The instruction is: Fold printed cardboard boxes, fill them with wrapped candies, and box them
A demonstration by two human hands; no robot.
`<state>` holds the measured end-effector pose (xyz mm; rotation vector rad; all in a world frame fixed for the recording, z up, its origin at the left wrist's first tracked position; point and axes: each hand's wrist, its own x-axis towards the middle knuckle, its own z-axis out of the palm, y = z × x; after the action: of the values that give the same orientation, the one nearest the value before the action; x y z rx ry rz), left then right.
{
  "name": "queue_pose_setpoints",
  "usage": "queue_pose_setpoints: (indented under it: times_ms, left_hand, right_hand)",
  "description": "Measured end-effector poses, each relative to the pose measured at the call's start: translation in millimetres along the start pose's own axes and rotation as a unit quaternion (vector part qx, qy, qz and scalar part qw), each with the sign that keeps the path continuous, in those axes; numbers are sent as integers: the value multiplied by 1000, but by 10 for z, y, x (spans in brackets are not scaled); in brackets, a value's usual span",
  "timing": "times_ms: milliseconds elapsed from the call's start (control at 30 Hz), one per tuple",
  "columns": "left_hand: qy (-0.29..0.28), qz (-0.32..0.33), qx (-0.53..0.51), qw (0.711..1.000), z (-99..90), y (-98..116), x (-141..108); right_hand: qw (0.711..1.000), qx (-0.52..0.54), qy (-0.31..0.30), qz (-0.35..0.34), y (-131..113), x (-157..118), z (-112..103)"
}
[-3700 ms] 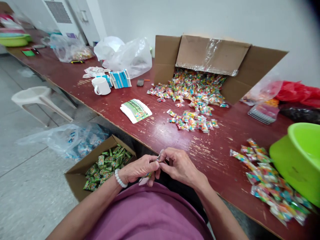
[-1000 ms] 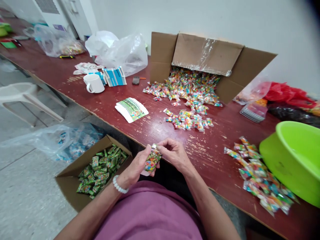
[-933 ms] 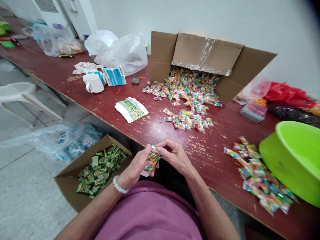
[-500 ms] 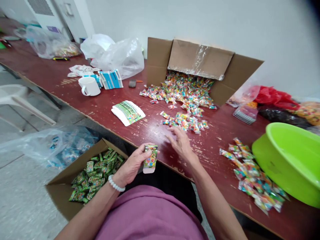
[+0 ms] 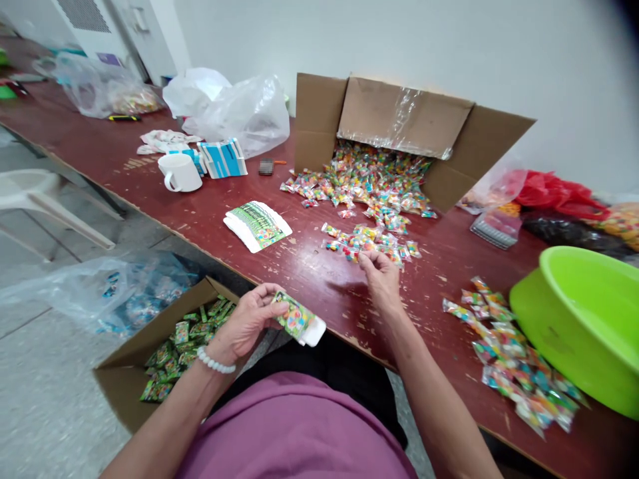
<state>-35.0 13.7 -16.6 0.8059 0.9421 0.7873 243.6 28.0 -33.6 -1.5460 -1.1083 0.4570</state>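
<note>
My left hand [image 5: 253, 314] grips a small green printed candy box [image 5: 295, 318] just past the table's front edge. The box is tilted, its white end flap pointing down to the right. My right hand [image 5: 382, 276] is over the table with thumb and forefinger pinched on a small clear candy packet [image 5: 351, 255] that shows red and blue sweets. That packet is at the near edge of a small group of candy packets [image 5: 369, 234]. Left of this group lies a fanned stack of flat green-and-white cartons [image 5: 257, 225].
A cardboard box [image 5: 404, 110] on its side spills many candy packets. At right, a green basin [image 5: 542, 313] stands beside more packets [image 5: 519, 362]. Low at left, an open carton [image 5: 120, 392] holds filled green boxes. A white mug [image 5: 184, 174] stands further back.
My right hand has closed from spread fingers to a pinch on a candy packet. My left hand has shifted left and tipped the candy box from near upright to slanting.
</note>
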Motion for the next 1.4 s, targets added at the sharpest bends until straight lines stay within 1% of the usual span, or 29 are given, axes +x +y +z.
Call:
queue_pose_setpoints:
  times_ms: [67,133,167,233,333,400,467,567,600,667,733,800,867,900,933,967,1033,1067,1100,1133,1167,1233,1300,1400]
  left_hand:
    - [31,14,-25,999,0,24,37]
    - [54,22,-45,997,16,40,55]
    - [61,25,-51,997,29,46,56]
    - [58,25,-56,996,58,50,40]
    - [17,27,-48,998,107,40,-16]
    - [-23,23,-28,999,137,14,-62]
    - [-75,2,-8,997,162,-30,-103]
    - [-159,-37,22,986,187,-103,-141]
    - [-178,-43,33,983,194,-119,-148]
    - [-197,-45,52,978,216,-129,-161]
    - [-201,-39,65,977,251,-116,-172]
    - [-211,-34,72,974,297,-96,-183]
    - [-222,-24,78,972,338,-84,-187]
    - [-223,-18,79,971,351,-82,-186]
    - [-218,-13,77,973,358,-83,-182]
    - [-206,-11,71,976,359,-85,-177]
    - [-165,-18,35,986,351,-94,-163]
    - [-141,-29,8,990,344,-100,-154]
    - [-120,-44,-21,992,339,-108,-146]
    - [-103,-57,-47,992,336,-117,-139]
    - [-90,-67,-66,991,337,-129,-134]
    - [-79,-71,-74,992,345,-158,-130]
    - [-71,-45,-52,995,364,-187,-138]
    - [-72,2,-11,997,407,-207,-163]
  right_hand:
    - [992,92,-43,71,-115,-143,-43]
    - [968,183,-104,134,-239,-301,-83]
    - [959,203,-130,149,-297,-378,-97]
    - [958,191,-156,148,-389,-511,-108]
    - [974,123,-154,113,-466,-635,-90]
    - [983,69,-155,71,-507,-672,-80]
    - [984,18,-175,17,-562,-682,-90]
    - [968,-47,-235,-81,-655,-661,-136]
    - [959,-66,-250,-112,-680,-650,-154]
    - [947,-100,-260,-159,-714,-632,-179]
    - [938,-132,-265,-182,-736,-629,-183]
    - [922,-156,-296,-197,-760,-642,-164]
    - [909,-150,-331,-204,-782,-656,-133]
    - [911,-124,-341,-195,-787,-659,-117]
    - [921,-84,-338,-175,-784,-658,-104]
    - [936,-33,-320,-142,-772,-655,-94]
    - [964,68,-252,-57,-724,-653,-79]
    - [970,107,-217,-15,-692,-661,-70]
    - [970,138,-198,24,-660,-677,-57]
    - [964,165,-201,60,-631,-702,-40]
    - [952,190,-221,93,-607,-736,-17]
    - [920,238,-271,154,-582,-813,44]
    - [894,278,-292,195,-580,-880,117]
    - [873,318,-297,222,-589,-934,221]
